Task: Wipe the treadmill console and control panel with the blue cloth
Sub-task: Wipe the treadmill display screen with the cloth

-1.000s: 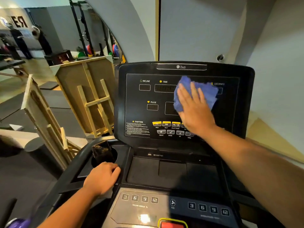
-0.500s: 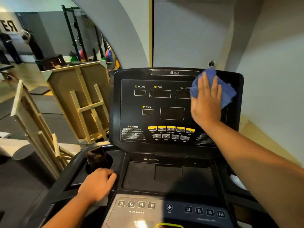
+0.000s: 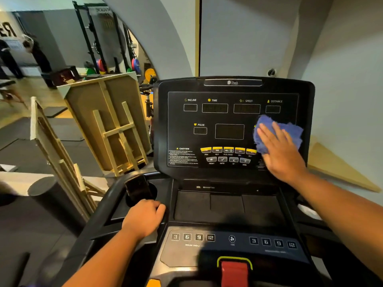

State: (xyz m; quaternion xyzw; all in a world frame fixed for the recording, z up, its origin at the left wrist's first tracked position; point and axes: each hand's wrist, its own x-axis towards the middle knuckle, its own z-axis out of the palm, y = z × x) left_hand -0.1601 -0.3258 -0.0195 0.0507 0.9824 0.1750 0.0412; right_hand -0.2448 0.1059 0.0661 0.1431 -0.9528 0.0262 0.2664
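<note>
Head view. Treadmill console (image 3: pixel 234 129) stands upright ahead, dark face with readout windows along its top and a row of yellow buttons (image 3: pixel 228 150) low on it. Blue cloth (image 3: pixel 278 132) lies flat against the console's right side, below the DISTANCE window and just right of the yellow buttons. Right hand (image 3: pixel 278 151) is on it, fingers straight and slightly spread, palm pressing the cloth to the face; the cloth shows above and to both sides of the fingers. Nothing pinched.

Left hand (image 3: pixel 145 217) sits below the console's left corner, fingers curled over the edge of the black tray beside the cup holder (image 3: pixel 141 192), which holds a dark object. It looks like a brace, not a working hand.

Control panel (image 3: pixel 232 243), with its numbered keys and fan button, lies below the console and toward the person, long axis running left to right. Red stop key (image 3: pixel 234 270) sits below that again.

Judgement: the unwiped stretch most in reach is the console's lower band and then the control panel, down and leftward from the cloth. Right hand is the nearer one and already carries the cloth; a downward sweep across the panel's long axis seems the likely call.
</note>
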